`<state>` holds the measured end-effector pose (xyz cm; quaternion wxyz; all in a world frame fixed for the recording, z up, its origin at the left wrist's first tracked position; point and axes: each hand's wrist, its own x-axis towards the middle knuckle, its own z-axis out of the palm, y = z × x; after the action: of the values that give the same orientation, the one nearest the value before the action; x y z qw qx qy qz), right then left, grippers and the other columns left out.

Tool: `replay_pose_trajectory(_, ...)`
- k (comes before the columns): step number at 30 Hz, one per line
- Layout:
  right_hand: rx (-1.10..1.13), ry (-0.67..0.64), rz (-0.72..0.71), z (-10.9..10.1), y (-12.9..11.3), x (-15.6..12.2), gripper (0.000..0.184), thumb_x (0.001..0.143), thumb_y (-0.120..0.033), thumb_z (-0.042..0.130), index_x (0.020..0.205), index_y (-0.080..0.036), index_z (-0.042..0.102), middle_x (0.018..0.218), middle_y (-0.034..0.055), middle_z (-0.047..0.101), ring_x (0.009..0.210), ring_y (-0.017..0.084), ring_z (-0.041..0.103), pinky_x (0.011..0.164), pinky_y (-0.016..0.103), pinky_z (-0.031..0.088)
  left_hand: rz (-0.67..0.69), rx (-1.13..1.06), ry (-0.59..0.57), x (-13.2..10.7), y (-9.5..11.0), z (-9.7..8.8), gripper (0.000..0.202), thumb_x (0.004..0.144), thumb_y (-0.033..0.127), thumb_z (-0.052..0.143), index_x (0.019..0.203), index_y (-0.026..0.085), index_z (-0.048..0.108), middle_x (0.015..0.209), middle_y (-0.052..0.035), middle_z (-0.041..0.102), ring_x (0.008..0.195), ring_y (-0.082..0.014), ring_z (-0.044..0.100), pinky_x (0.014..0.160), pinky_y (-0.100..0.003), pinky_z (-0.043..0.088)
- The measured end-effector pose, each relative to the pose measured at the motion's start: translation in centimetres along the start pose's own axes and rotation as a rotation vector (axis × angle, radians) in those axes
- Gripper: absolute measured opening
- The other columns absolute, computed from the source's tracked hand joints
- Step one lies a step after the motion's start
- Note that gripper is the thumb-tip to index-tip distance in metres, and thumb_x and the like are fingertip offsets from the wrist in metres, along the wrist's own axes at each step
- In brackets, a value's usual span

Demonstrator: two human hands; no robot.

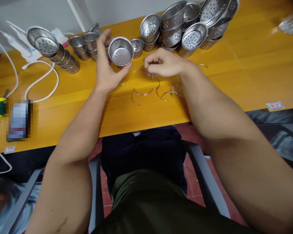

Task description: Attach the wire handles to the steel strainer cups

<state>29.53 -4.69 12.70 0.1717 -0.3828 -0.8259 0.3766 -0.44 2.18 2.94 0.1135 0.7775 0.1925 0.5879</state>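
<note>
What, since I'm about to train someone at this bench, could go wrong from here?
The left hand holds the metal cup between spread thumb and fingers, so it could slip or tilt. The right hand appears to pinch a thin curved wire, which might drop among the loose wires lying on the table nearby. The stacked cups stand close beyond that hand; a careless reach could perhaps knock them over.

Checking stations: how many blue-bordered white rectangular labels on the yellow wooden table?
2: left label and right label, on the near edge of the table; bare arms may hide more.
</note>
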Motion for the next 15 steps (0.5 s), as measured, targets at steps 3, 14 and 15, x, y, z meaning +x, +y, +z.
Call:
replay_pose_trajectory(3,0.124,0.154,-0.004,0.4,0.6,0.6,0.019,0.084,-0.042,0.068,0.076,-0.028,0.06,0.082,0.0025,0.069,0.076,0.022,0.054,0.075,0.037,0.042,-0.007,-0.052,0.021,-0.4,-1.3,0.4,0.124,0.084,0.103,0.096,0.174,0.044,0.034,0.176,0.0001,0.049,0.154,-0.0366,0.049,0.136,-0.061,0.042)
replay_pose_trajectory(14,0.335,0.38,-0.095,1.2,3.8,2.7,0.016,0.071,-0.041,0.085,0.079,-0.031,0.075,0.081,0.0019,0.076,0.063,0.022,0.059,0.061,0.04,0.046,-0.056,-0.08,0.058,-0.7,-1.2,0.8,0.137,0.063,0.091,0.111,0.172,0.052,0.037,0.173,0.0002,0.055,0.144,-0.0425,0.058,0.112,-0.066,0.053)
replay_pose_trajectory(15,0.347,0.386,-0.121,1.2,4.2,2.9,0.016,0.071,-0.04,0.086,0.081,-0.031,0.076,0.083,0.0016,0.077,0.062,0.021,0.06,0.059,0.039,0.045,-0.059,-0.054,0.063,-0.5,-0.5,0.7,0.133,0.064,0.089,0.112,0.17,0.053,0.04,0.171,0.0001,0.056,0.144,-0.0425,0.057,0.113,-0.066,0.052)
